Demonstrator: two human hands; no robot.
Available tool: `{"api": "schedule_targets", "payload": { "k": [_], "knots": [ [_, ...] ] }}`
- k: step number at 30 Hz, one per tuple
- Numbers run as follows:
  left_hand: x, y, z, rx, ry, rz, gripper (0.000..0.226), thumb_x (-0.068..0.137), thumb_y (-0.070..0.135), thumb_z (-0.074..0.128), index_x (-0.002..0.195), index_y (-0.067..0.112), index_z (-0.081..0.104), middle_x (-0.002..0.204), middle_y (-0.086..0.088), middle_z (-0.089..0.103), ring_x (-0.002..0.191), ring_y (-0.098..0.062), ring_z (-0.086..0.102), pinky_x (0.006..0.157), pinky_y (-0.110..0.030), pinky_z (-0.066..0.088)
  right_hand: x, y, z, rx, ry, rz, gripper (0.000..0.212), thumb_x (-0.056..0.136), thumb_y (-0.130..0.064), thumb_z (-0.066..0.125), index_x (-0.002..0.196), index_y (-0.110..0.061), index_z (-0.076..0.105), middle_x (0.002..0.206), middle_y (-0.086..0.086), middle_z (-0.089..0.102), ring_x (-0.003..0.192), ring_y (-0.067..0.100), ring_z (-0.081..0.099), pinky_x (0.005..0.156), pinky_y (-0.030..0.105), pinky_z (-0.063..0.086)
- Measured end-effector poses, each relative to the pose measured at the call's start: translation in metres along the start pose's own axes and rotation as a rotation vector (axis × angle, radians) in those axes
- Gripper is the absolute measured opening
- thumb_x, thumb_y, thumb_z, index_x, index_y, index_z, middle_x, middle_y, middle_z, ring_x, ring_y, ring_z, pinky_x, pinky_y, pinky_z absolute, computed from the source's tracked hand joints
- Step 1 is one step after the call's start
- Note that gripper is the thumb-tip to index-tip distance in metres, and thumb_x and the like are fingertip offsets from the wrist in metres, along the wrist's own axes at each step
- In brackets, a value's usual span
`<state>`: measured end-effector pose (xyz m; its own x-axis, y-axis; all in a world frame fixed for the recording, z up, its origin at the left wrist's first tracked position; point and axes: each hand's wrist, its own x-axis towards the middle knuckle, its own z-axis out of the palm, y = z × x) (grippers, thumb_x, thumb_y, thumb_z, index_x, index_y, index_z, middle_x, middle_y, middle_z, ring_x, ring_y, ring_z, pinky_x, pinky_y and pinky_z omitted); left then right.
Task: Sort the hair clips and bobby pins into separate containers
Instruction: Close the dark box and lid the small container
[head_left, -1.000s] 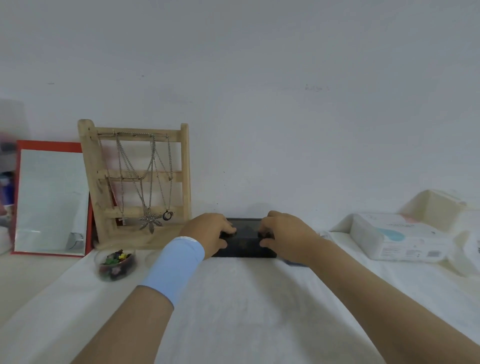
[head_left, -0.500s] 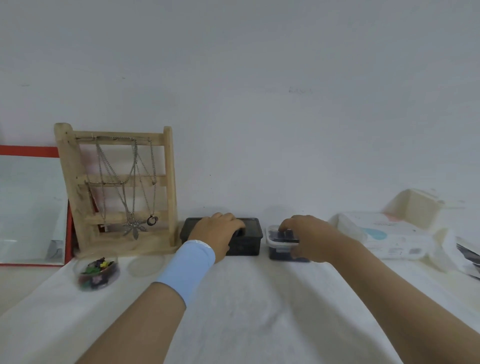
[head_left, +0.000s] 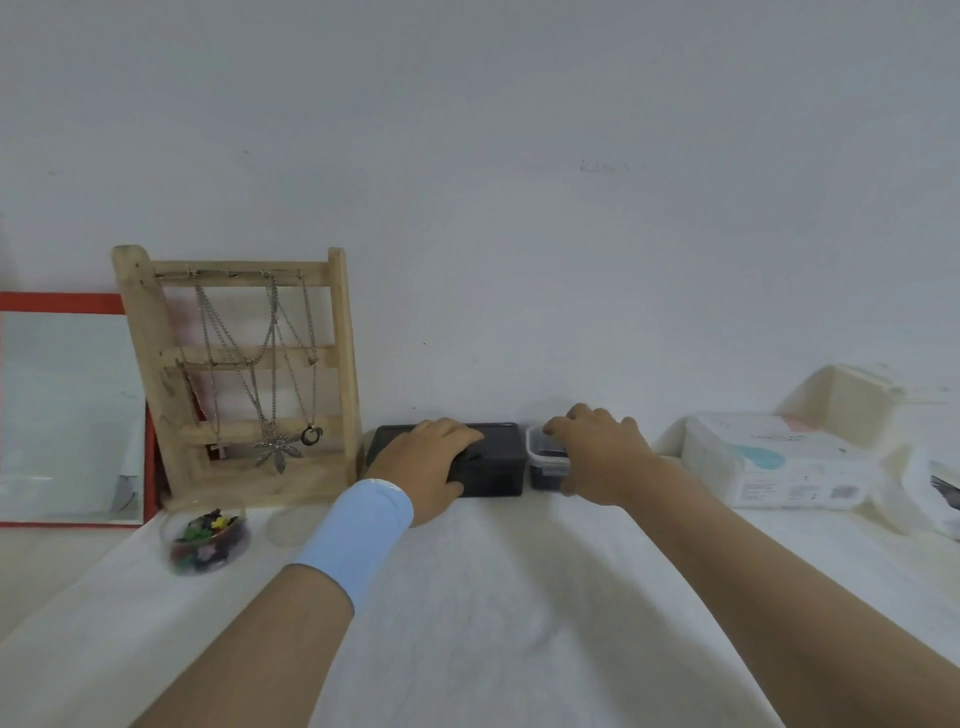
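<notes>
While both forearms reach forward over the white-clothed surface (head_left: 493, 623), the left grip (head_left: 426, 462), a bare hand with a pale blue wristband (head_left: 358, 535) behind it, holds the black box (head_left: 496, 467): fingers curled over the lid, thumb against the front wall. Right grip (head_left: 597, 457), also a bare hand, holds the small clear-lidded container (head_left: 543, 467): fingers spread over its top, thumb low at its front. Box and container stand side by side at the back of the surface, close to the wall, with a narrow gap between them. Container's contents look dark; kind cannot be told. Coloured hair clips (head_left: 210, 532) lie heaped in a round clear bowl (head_left: 171, 530) at the left, well apart from both grips and just in front of the wooden rack (head_left: 343, 364). Beside the bowl lies a clear round piece (head_left: 285, 525); lid or dish, cannot tell. Rack leans against the wall just left of the black box, with chain necklaces (head_left: 270, 395) hanging from its top bar. Red-framed mirror (head_left: 62, 302) stands at far left, partly behind the rack. To the right, a white tissue pack (head_left: 779, 467) lies flat, a cream box (head_left: 836, 400) behind it
</notes>
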<state>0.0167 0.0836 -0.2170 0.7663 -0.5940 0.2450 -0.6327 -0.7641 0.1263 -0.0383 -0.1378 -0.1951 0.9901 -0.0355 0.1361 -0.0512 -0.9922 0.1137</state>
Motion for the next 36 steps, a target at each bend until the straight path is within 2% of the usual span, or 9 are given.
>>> {"api": "schedule_targets", "payload": {
  "k": [4, 9, 15, 19, 25, 29, 31, 34, 36],
  "knots": [
    [-0.031, -0.014, -0.016, -0.025, 0.092, -0.065, 0.044, 0.095, 0.03, 0.058, 0.138, 0.033, 0.049, 0.135, 0.011, 0.047, 0.124, -0.014, 0.045, 0.103, -0.032, 0.041, -0.012, -0.052, -0.031, 0.007, 0.188, -0.152, 0.043, 0.085, -0.012, 0.063, 0.126, -0.024, 0.053, 0.121, 0.004, 0.05, 0.108, 0.025, 0.052, 0.089, 0.036, 0.042],
    [-0.08, -0.052, -0.041, 0.013, 0.135, -0.307, 0.019, 0.095, 0.035, 0.05, 0.111, 0.036, 0.059, 0.115, 0.011, 0.052, 0.106, -0.017, 0.054, 0.084, -0.033, 0.048, -0.018, -0.137, -0.045, 0.294, 0.057, -0.378, 0.031, 0.092, -0.011, 0.053, 0.119, -0.024, 0.063, 0.116, 0.003, 0.059, 0.105, 0.025, 0.058, 0.088, 0.037, 0.051],
    [-0.135, -0.094, -0.054, 0.267, 0.059, -0.626, 0.045, 0.093, 0.043, 0.054, 0.134, 0.026, 0.045, 0.14, -0.003, 0.041, 0.131, -0.027, 0.038, 0.101, -0.038, 0.038, -0.009, -0.206, -0.013, 0.272, -0.143, -0.389, 0.045, 0.101, -0.045, 0.048, 0.141, -0.025, 0.049, 0.143, 0.007, 0.05, 0.128, 0.028, 0.05, 0.103, 0.041, 0.045],
    [-0.149, -0.112, -0.046, 0.141, -0.03, -0.798, 0.067, 0.093, 0.055, 0.05, 0.146, 0.02, 0.031, 0.148, -0.009, 0.035, 0.134, -0.033, 0.037, 0.102, -0.043, 0.041, -0.006, -0.234, 0.002, 0.244, -0.112, -0.314, 0.055, 0.094, -0.063, 0.047, 0.133, -0.025, 0.052, 0.133, 0.011, 0.052, 0.12, 0.031, 0.051, 0.091, 0.039, 0.045],
    [-0.15, -0.114, -0.04, -0.055, 0.022, -0.773, 0.059, 0.091, 0.052, 0.057, 0.138, 0.019, 0.043, 0.139, -0.01, 0.044, 0.116, -0.03, 0.056, 0.091, -0.041, 0.052, 0.002, -0.243, 0.004, 0.255, -0.028, -0.282, 0.043, 0.089, -0.051, 0.059, 0.116, -0.018, 0.058, 0.115, 0.007, 0.062, 0.108, 0.029, 0.057, 0.087, 0.038, 0.05],
    [-0.146, -0.102, -0.053, -0.226, 0.071, -0.661, 0.045, 0.077, 0.045, 0.066, 0.119, 0.031, 0.059, 0.118, 0.003, 0.062, 0.1, -0.023, 0.062, 0.084, -0.038, 0.056, -0.009, -0.209, -0.016, 0.397, -0.089, -0.344, 0.061, 0.087, -0.05, 0.061, 0.139, -0.023, 0.044, 0.131, 0.006, 0.049, 0.114, 0.029, 0.056, 0.091, 0.037, 0.048],
    [-0.14, -0.093, -0.054, -0.256, 0.032, -0.579, 0.048, 0.074, 0.048, 0.067, 0.12, 0.033, 0.06, 0.122, 0.005, 0.064, 0.104, -0.021, 0.062, 0.09, -0.039, 0.054, -0.018, -0.185, -0.027, 0.388, -0.118, -0.356, 0.068, 0.087, -0.053, 0.058, 0.145, -0.024, 0.038, 0.133, 0.006, 0.045, 0.115, 0.027, 0.054, 0.093, 0.038, 0.047],
    [-0.125, -0.064, -0.049, -0.238, -0.038, -0.499, 0.073, 0.077, 0.055, 0.071, 0.141, 0.028, 0.048, 0.141, 0.006, 0.048, 0.123, -0.019, 0.053, 0.102, -0.035, 0.047, -0.031, -0.148, -0.037, 0.438, -0.075, -0.281, 0.064, 0.088, -0.052, 0.055, 0.142, -0.019, 0.045, 0.13, 0.005, 0.044, 0.115, 0.025, 0.052, 0.094, 0.037, 0.046],
    [-0.112, -0.044, -0.042, -0.3, -0.044, -0.397, 0.058, 0.069, 0.059, 0.07, 0.122, 0.037, 0.061, 0.127, 0.009, 0.059, 0.108, -0.015, 0.061, 0.094, -0.036, 0.053, -0.039, -0.127, -0.038, 0.511, -0.022, -0.219, 0.057, 0.086, -0.055, 0.055, 0.13, -0.019, 0.055, 0.123, 0.002, 0.045, 0.108, 0.022, 0.055, 0.09, 0.035, 0.046]
  ]
}}
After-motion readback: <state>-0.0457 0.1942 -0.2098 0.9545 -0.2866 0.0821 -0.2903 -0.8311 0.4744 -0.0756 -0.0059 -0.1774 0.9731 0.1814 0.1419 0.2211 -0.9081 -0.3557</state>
